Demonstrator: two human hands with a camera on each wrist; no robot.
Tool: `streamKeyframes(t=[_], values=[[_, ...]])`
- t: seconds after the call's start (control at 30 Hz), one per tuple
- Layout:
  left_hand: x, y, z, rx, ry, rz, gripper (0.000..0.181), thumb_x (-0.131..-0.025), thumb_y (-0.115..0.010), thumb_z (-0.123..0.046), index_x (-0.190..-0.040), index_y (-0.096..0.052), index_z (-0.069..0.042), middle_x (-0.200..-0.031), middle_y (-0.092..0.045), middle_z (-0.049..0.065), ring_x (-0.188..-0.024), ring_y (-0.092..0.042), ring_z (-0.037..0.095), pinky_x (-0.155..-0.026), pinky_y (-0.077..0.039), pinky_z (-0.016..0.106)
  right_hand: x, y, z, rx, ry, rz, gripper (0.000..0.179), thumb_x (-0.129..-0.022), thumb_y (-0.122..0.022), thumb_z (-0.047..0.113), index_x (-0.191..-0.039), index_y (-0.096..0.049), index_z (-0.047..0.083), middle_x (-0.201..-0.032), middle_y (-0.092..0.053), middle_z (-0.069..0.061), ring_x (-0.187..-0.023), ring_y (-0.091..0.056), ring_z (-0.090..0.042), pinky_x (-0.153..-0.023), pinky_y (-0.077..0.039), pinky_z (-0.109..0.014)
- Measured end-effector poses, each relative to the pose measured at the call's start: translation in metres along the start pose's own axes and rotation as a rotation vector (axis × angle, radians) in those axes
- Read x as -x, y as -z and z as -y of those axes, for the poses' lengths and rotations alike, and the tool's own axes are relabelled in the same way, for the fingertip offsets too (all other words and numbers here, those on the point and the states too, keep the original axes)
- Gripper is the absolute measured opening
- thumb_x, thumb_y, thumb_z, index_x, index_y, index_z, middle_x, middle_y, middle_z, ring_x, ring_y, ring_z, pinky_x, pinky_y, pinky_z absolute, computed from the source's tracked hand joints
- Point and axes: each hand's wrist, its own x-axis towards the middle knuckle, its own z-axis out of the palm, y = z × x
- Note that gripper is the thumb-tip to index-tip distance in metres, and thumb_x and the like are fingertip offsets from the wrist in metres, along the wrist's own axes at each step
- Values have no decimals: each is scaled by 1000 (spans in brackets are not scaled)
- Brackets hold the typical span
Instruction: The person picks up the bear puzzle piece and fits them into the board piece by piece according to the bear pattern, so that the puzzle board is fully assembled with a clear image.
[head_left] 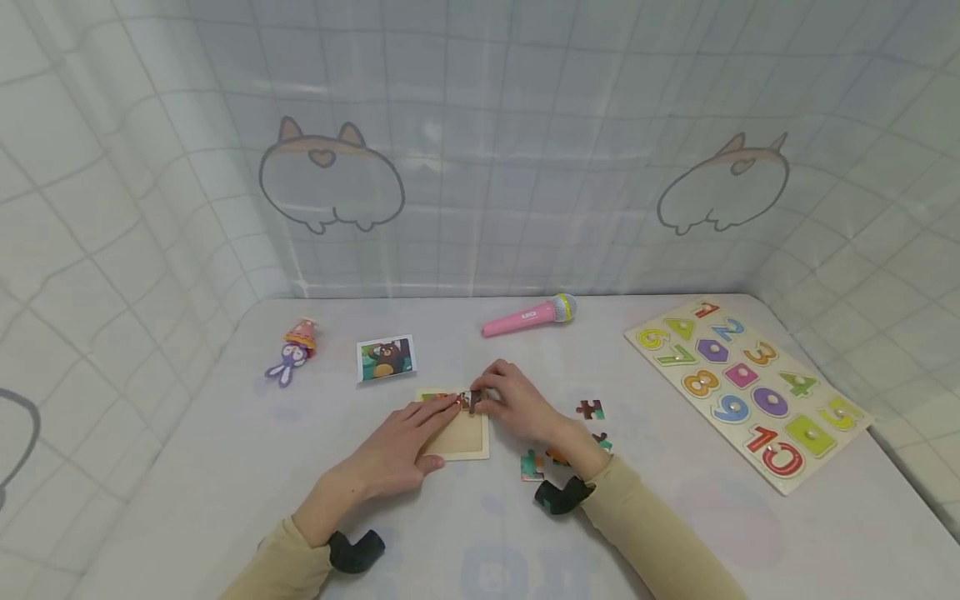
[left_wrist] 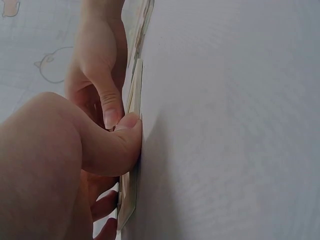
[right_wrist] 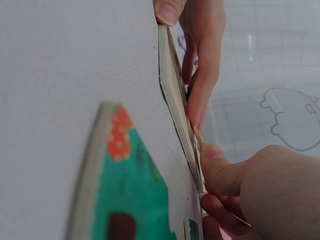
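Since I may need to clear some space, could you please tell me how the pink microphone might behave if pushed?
The pink microphone would probably roll, since its handle looks round and it lies on its side on the table. Its wider head may make it swing in a curve. The straight, solid-looking handle suggests it should stay stiff.

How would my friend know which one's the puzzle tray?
On the white table, find the left hand near the middle. The puzzle tray is the small, pale wooden one partly under it. Unlike the big, colourful number board off to the right, it shows mostly bare wood.
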Motion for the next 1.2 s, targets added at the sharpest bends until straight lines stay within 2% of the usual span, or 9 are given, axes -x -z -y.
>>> streamKeyframes(t=[0.4,0.63,0.8,1.2], values=[[-1,0,-2,3,32,-2,74,-93,-67,-28,-157,-33,-15,-162,-32,3,-147,-34,30,-115,-34,57,0,0,2,-5,5,-14,24,-93,-71,19,-115,-71,8,-114,-57,-5,-106,-50,-21,-90,-46,-36],[-3,-1,-4,-28,36,-8,75,-92,-68,-26,-158,-32,-19,-161,-34,2,-146,-34,30,-112,-36,57,1,-1,2,9,15,-31,24,-92,-73,19,-113,-71,8,-113,-57,-4,-105,-50,-21,-89,-46,-36],[-4,-1,-6,-50,45,2,72,-92,-67,-25,-157,-34,-22,-161,-33,1,-146,-33,34,-112,-35,60,0,-1,4,18,-1,-28,25,-91,-74,19,-113,-72,8,-113,-57,-5,-104,-51,-21,-89,-47,-36],[-6,-1,-9,-62,62,13,71,-92,-66,-23,-157,-35,-21,-160,-34,1,-148,-31,28,-117,-30,59,-1,-2,3,86,6,-51,28,-89,-75,20,-114,-76,7,-108,-59,-3,-102,-53,-20,-89,-48,-35]])
